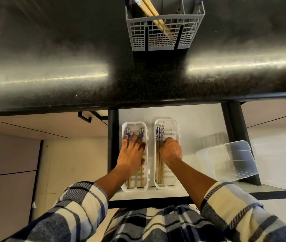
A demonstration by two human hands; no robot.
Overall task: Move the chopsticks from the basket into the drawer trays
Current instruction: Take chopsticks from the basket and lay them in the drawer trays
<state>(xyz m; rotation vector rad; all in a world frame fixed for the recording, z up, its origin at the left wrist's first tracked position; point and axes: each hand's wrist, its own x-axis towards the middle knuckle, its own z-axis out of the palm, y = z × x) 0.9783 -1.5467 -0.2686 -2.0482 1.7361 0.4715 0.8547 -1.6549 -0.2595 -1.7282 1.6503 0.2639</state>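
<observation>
Below, left hand [132, 151] flat on left-tray chopsticks [128, 135]; right hand [171, 150] curled beside right-tray chopsticks [159, 133], grip unclear.

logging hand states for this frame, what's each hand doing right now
Left hand: open, fingers spread flat on the chopsticks in the left tray.
Right hand: fingers curled beside the chopsticks in the right tray; cannot tell if it grips any.

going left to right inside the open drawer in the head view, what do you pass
left tray with the left hand resting on its chopsticks → right tray with the right hand on its chopsticks → clear plastic container lying tipped
</observation>
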